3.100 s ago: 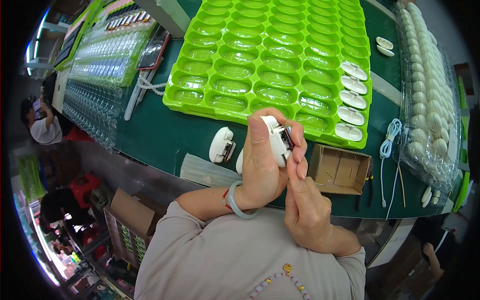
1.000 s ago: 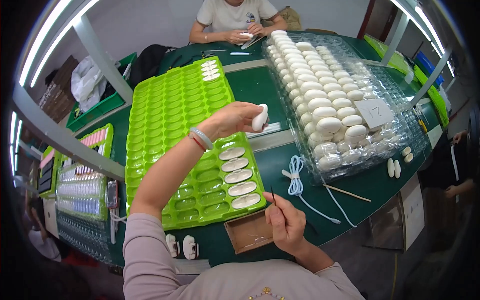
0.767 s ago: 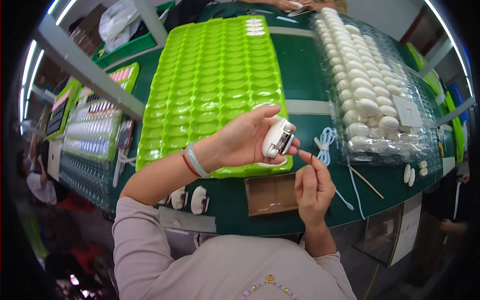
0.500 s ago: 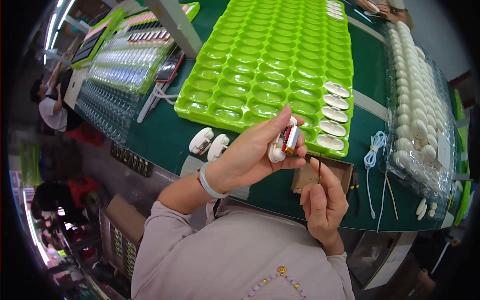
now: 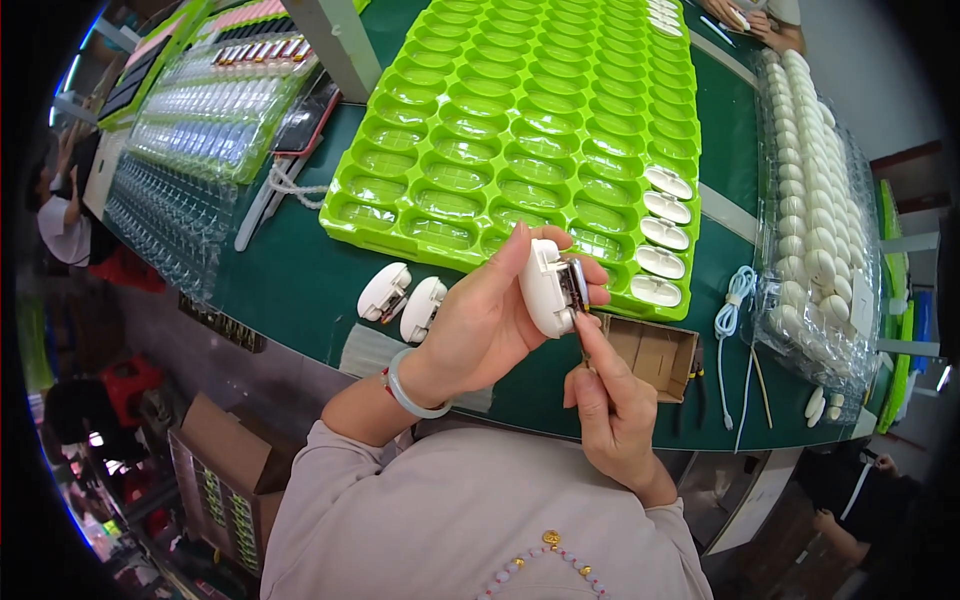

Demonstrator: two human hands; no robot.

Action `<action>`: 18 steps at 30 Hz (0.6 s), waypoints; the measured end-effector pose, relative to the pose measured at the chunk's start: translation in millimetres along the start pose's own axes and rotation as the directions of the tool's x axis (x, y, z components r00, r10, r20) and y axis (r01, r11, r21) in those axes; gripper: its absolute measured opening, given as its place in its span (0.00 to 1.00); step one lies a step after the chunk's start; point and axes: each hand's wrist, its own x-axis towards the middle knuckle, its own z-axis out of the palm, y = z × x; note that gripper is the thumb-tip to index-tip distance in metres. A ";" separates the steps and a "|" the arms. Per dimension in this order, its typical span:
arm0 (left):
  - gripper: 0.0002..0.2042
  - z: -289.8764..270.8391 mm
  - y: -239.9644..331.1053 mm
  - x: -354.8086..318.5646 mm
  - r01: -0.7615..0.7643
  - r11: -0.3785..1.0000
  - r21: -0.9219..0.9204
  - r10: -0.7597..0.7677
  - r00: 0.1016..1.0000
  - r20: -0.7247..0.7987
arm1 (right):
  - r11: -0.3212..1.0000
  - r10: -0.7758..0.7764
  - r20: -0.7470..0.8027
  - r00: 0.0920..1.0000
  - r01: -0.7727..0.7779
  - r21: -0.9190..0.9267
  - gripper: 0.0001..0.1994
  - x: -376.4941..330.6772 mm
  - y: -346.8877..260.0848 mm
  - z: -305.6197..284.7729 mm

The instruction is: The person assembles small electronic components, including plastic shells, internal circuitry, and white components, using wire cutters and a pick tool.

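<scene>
My left hand is closed around a white oval earbud case, holding it above the front edge of the green tray. The case's side toward my right hand is exposed, with a small silver battery-like part and dark electronics. In my right hand, thumb and fingers pinch a thin dark rod-like tool. Its tip meets the lower part of the exposed electronics; exact contact is hidden by the fingers. Left of my left hand, two similar cases with exposed parts, one beside another, rest on the table.
A big green tray of oval hollows holds several white open cases along its right column. Right of my hands are a cardboard box, a white cable and bagged white shells. Another person's hands work at the far right.
My right hand has moved up and left, bringing the tool to the case. My left hand has turned the case so its white shell faces me more. The view has shifted slightly.
</scene>
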 end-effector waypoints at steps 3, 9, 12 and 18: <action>0.20 0.6 1.2 2.7 -0.010 1.000 -0.011 0.010 1.000 0.016 | 0.999 0.021 0.041 0.999 -0.020 -0.034 0.24 1.2 -1.6 -3.3; 0.18 -2.7 1.5 1.2 -0.055 0.997 0.050 0.055 0.998 -0.005 | 0.998 0.026 0.079 0.997 -0.022 -0.051 0.23 5.5 -0.4 -3.6; 0.18 -1.2 1.0 -0.9 -0.051 0.997 0.064 0.052 0.999 -0.012 | 0.999 -0.018 0.050 0.999 0.021 -0.045 0.22 6.2 1.2 -2.2; 0.17 0.2 -0.1 -1.3 -0.038 0.997 0.068 0.042 0.997 -0.063 | 0.999 -0.012 0.046 0.999 0.013 -0.031 0.22 3.1 1.9 -3.2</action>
